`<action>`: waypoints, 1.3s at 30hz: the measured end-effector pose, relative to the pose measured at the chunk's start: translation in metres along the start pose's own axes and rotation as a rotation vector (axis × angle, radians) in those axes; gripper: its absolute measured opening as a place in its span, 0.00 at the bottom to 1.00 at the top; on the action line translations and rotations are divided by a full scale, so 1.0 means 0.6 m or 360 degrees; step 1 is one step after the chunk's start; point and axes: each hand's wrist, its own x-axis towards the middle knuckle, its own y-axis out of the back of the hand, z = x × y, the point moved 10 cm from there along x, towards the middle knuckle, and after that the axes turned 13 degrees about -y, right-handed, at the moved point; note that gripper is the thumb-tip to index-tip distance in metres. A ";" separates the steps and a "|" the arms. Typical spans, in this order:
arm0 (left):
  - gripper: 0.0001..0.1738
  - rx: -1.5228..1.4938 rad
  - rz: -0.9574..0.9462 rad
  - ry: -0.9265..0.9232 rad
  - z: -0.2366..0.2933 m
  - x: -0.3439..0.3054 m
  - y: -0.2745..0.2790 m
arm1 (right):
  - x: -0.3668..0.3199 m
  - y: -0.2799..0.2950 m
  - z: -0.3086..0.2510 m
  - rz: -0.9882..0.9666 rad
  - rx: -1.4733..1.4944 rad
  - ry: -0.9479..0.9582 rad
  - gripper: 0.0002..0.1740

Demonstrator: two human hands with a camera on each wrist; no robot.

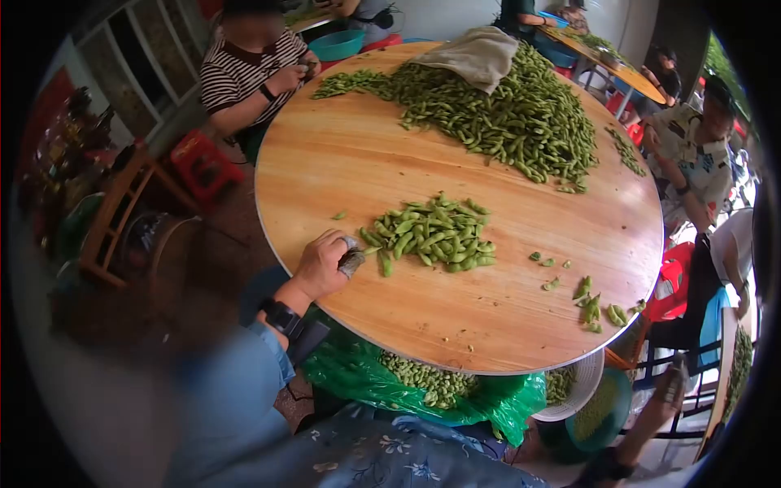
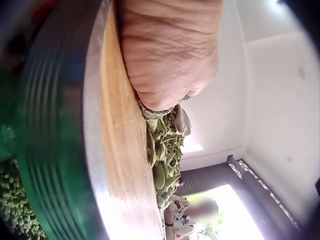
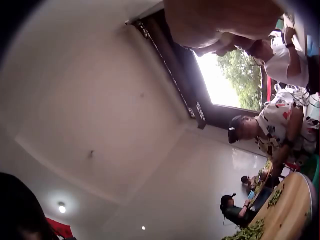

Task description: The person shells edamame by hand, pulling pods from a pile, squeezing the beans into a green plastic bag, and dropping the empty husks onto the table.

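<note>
Beside a small pile of green soybean pods point(image 1: 431, 232), the left hand point(image 1: 321, 267) rests near the table's left front edge. Its fingers are curled, with grey wraps point(image 1: 350, 259) on the fingertips. In the left wrist view, the back of the left hand point(image 2: 170, 55) hides what lies under the fingers. Far off to the lower right, past the table edge, the right hand point(image 1: 671, 386) hangs near the green basin, also with something grey at the fingers. The right wrist view shows that right hand point(image 3: 225, 22) only in part, at the top.
A large pod heap point(image 1: 521, 122) lies at the back of the round wooden table point(image 1: 325, 171), partly under a cloth sack point(image 1: 480, 57). Shelled beans point(image 1: 431, 382) sit in a green bag point(image 1: 342, 370) below the front edge. A white basket point(image 1: 590, 386) stands beside it. Several people sit around.
</note>
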 end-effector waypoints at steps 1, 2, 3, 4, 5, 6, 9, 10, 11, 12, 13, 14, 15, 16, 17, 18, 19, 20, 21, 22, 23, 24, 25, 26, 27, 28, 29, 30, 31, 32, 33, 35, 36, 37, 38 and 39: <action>0.09 0.0022 -0.0001 0.0017 -0.003 -0.001 0.000 | -0.028 -0.095 -0.013 -0.0042 -0.0058 0.0021 0.15; 0.09 0.0048 0.0017 0.0025 -0.006 -0.003 0.001 | -0.057 -0.192 -0.058 -0.0287 0.0082 -0.0046 0.14; 0.09 0.0072 0.0035 0.0024 -0.010 -0.006 0.003 | -0.081 -0.250 -0.051 -0.0466 0.0210 -0.0256 0.12; 0.08 0.0086 0.0060 0.0015 -0.015 -0.010 0.004 | -0.106 -0.302 -0.041 -0.0640 0.0330 -0.0465 0.11; 0.08 0.0090 0.0061 0.0020 -0.015 -0.013 0.004 | -0.130 -0.349 -0.063 -0.0804 0.0342 -0.0498 0.10; 0.08 0.0059 0.0081 0.0101 -0.023 -0.017 0.003 | -0.152 -0.388 -0.068 -0.0986 0.0333 -0.0571 0.09; 0.08 0.0018 0.0066 0.0249 -0.039 -0.022 -0.001 | -0.219 -0.465 -0.064 -0.1250 0.0465 -0.0722 0.09; 0.08 -0.0005 0.0021 0.0333 -0.047 -0.027 -0.006 | -0.236 -0.485 -0.068 -0.1323 0.0467 -0.0741 0.10; 0.08 0.0004 0.0012 0.0316 -0.049 -0.029 -0.008 | -0.251 -0.503 -0.073 -0.1392 0.0471 -0.0762 0.11; 0.08 -0.0012 0.0107 0.0314 -0.051 -0.032 -0.002 | -0.257 -0.513 -0.076 -0.1378 0.0488 -0.0763 0.11; 0.08 -0.0032 0.0205 0.0308 -0.051 -0.034 0.005 | -0.267 -0.528 -0.084 -0.1453 0.0519 -0.0755 0.13; 0.08 -0.0033 0.0197 0.0284 -0.038 -0.032 0.002 | -0.276 -0.544 -0.092 -0.1525 0.0548 -0.0749 0.14; 0.09 -0.0210 0.0311 0.0450 -0.032 -0.041 0.004 | -0.279 -0.553 -0.096 -0.1502 0.0560 -0.0754 0.14; 0.09 -0.0396 0.0418 0.0615 -0.023 -0.049 0.003 | -0.287 -0.568 -0.101 -0.1553 0.0600 -0.0783 0.15; 0.09 -0.0462 0.0407 0.0550 0.018 -0.032 0.009 | -0.293 -0.580 -0.106 -0.1596 0.0638 -0.0813 0.16; 0.10 -0.0416 0.0387 0.0451 0.050 -0.023 0.012 | -0.297 -0.591 -0.114 -0.1638 0.0732 -0.0863 0.18; 0.10 -0.0381 0.0361 0.0355 0.078 -0.015 0.011 | -0.294 -0.599 -0.115 -0.1588 0.0731 -0.0892 0.18; 0.10 -0.0429 0.0321 0.0343 0.099 -0.008 0.004 | -0.305 -0.615 -0.113 -0.1665 0.0943 -0.1102 0.18; 0.10 -0.0478 0.0309 0.0288 0.123 0.001 0.001 | -0.313 -0.627 -0.115 -0.1732 0.1165 -0.1303 0.18; 0.10 -0.0526 0.0300 0.0233 0.144 0.007 -0.003 | -0.308 -0.627 -0.116 -0.1674 0.1164 -0.1329 0.18; 0.10 -0.0570 0.0266 0.0226 0.158 0.009 -0.008 | -0.313 -0.633 -0.126 -0.1751 0.1256 -0.1385 0.16; 0.11 -0.0564 0.0218 0.0144 0.177 0.014 -0.010 | -0.318 -0.635 -0.135 -0.1834 0.1354 -0.1432 0.14; 0.11 -0.0551 0.0176 0.0054 0.192 0.018 -0.013 | -0.314 -0.634 -0.127 -0.1792 0.1363 -0.1440 0.14; 0.12 -0.0591 0.0199 0.0016 0.198 0.016 -0.016 | -0.310 -0.634 -0.113 -0.1747 0.1272 -0.1399 0.12; 0.12 -0.0618 0.0180 0.0003 0.208 0.018 -0.020 | -0.307 -0.631 -0.107 -0.1704 0.1179 -0.1363 0.10; 0.12 -0.0647 0.0168 0.0149 0.203 0.018 -0.025 | -0.303 -0.626 -0.103 -0.1633 0.1120 -0.1397 0.08; 0.12 -0.0671 0.0159 0.0297 0.194 0.015 -0.031 | -0.303 -0.625 -0.103 -0.1609 0.1122 -0.1401 0.08; 0.12 -0.0685 0.0149 0.0292 0.196 0.017 -0.032 | -0.299 -0.623 -0.107 -0.1571 0.1095 -0.1295 0.08; 0.12 -0.0651 0.0084 0.0239 0.200 0.024 -0.036 | -0.293 -0.621 -0.114 -0.1540 0.1067 -0.1182 0.08; 0.12 -0.0614 0.0022 0.0189 0.204 0.029 -0.040 | -0.292 -0.620 -0.117 -0.1535 0.1066 -0.1179 0.08; 0.12 -0.0617 0.0024 0.0187 0.203 0.029 -0.039 | -0.289 -0.617 -0.123 -0.1528 0.0973 -0.1107 0.08; 0.14 -0.0560 -0.0151 0.0068 0.210 0.029 -0.051 | -0.286 -0.614 -0.130 -0.1524 0.0877 -0.1029 0.08; 0.14 -0.0562 -0.0149 0.0072 0.210 0.029 -0.051 | -0.288 -0.614 -0.128 -0.1549 0.0822 -0.1032 0.09; 0.14 -0.0467 -0.0155 0.0000 0.217 0.029 -0.049 | -0.293 -0.613 -0.125 -0.1575 0.0767 -0.1040 0.09; 0.13 -0.0370 -0.0164 -0.0071 0.223 0.029 -0.047 | -0.295 -0.612 -0.124 -0.1580 0.0763 -0.1049 0.09; 0.13 -0.0371 -0.0165 -0.0062 0.222 0.028 -0.046 | -0.296 -0.611 -0.122 -0.1579 0.0738 -0.1052 0.09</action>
